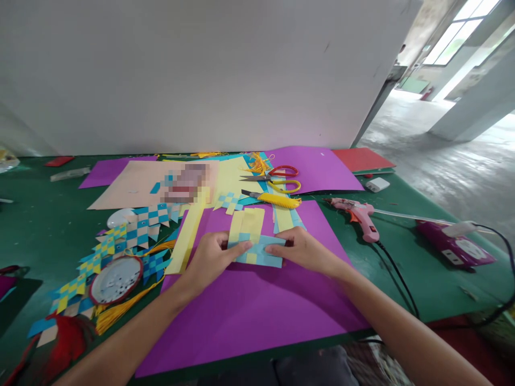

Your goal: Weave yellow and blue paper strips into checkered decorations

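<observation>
Between my hands is a small weave of yellow and light blue paper strips (257,247), above a purple sheet (249,316). My left hand (213,257) pinches its left side, thumb on top. At the right end of the blue strips, my right hand (300,249) grips with thumb above and fingers behind. The yellow strips point away from me, the blue ones to the right. Just beyond lie a yellow utility knife (279,200), scissors (277,179) with red and yellow handles, and a small woven paper piece (228,202). A long yellow strip (189,230) rests left of my left hand.
On the right are a pink glue gun (358,213) with its cord, a purple power strip (454,244) and a white plug adapter (377,185). Checkered woven paper pieces (148,222), a round dish with small dark bits (116,280) and yellow tassels (124,310) lie left. A white wall (193,75) stands behind.
</observation>
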Action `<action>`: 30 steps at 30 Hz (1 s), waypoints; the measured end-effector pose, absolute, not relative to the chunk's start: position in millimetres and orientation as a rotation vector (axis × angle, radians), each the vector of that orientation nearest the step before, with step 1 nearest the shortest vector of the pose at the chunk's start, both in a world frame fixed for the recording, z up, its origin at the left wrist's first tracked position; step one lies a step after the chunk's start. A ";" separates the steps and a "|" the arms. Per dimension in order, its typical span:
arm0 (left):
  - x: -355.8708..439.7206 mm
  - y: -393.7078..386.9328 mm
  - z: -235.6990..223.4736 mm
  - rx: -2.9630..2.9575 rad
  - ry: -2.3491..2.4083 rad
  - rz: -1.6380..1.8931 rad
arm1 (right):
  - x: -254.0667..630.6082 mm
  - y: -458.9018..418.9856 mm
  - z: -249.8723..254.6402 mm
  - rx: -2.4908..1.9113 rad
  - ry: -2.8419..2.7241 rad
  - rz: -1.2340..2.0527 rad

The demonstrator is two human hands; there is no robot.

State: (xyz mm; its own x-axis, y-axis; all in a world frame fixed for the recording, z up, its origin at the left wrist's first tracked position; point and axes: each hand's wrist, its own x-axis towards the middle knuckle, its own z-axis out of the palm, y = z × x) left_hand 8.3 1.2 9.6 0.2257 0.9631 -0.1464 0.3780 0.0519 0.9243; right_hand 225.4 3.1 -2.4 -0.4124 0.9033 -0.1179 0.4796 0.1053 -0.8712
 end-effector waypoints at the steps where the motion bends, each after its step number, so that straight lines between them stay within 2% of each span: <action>1: 7.7 1.1 9.6 1.496 1.345 0.764 | 226.1 3.2 -1.6 -1.369 -1.922 1.276; 5: -0.6 6.9 5.7 1.444 1.484 0.905 | 230.3 3.7 3.8 -1.339 -1.864 1.346; 7: -6.8 13.3 3.3 1.336 1.509 1.094 | 231.8 3.9 5.9 -1.320 -1.852 1.331; 11: -15.3 25.0 5.5 0.942 1.267 1.469 | 232.8 5.2 5.4 -1.371 -1.804 1.287; 16: -16.2 27.6 13.7 0.725 1.116 1.516 | 239.1 10.5 1.7 -1.279 -1.428 1.087; 21: -17.5 28.5 13.5 0.596 1.012 1.508 | 256.7 16.8 9.0 -0.977 -0.964 0.929; 27: -16.4 26.9 16.8 0.533 1.008 1.465 | 258.7 15.3 25.9 -0.873 -0.970 1.478; 30: -16.5 26.1 16.6 0.535 1.008 1.453 | 252.6 13.5 28.4 -0.851 -1.074 1.576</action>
State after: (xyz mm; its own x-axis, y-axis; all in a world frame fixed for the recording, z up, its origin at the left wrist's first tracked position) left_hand -16.5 26.1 16.6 -0.1665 0.9575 -0.2354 -0.5552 0.1062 0.8249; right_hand 252.6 13.5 28.4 -0.2464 0.9691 -0.0128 -0.3421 -0.0993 -0.9344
